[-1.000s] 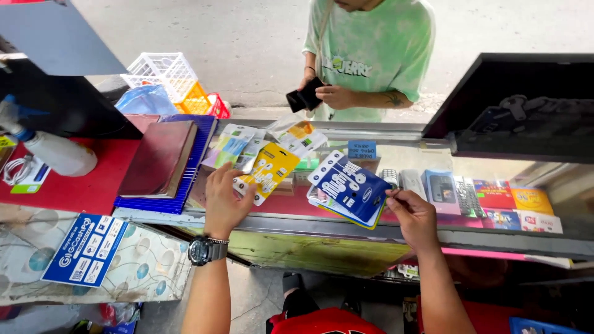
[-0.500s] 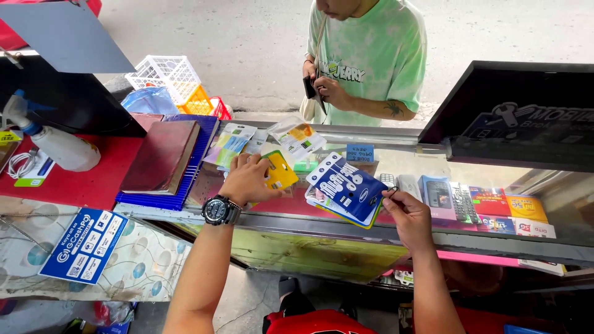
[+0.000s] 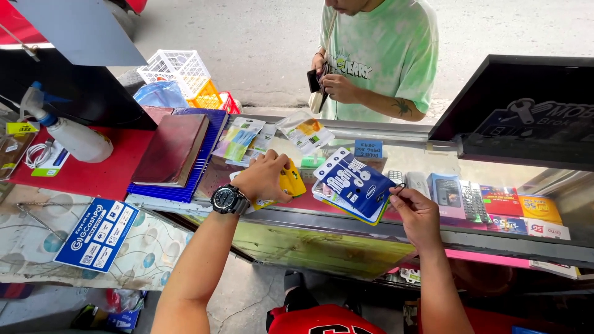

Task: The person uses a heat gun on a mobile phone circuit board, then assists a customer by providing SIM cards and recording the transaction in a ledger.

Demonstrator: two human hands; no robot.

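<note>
While a customer in a green shirt [image 3: 377, 55] stands at the far side, the glass counter [image 3: 346, 219] bears a blue card stack [image 3: 352, 184] pinched at its right edge by the right hand [image 3: 417, 213]; left hand [image 3: 263, 176] clamped on a yellow packet [image 3: 292, 179].

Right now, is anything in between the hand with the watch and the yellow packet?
Nothing visible is. The left hand already lies right on the yellow packet on the glass counter, its fingers covering part of it. The blue card stack sits off to the side, by the right hand.
</note>
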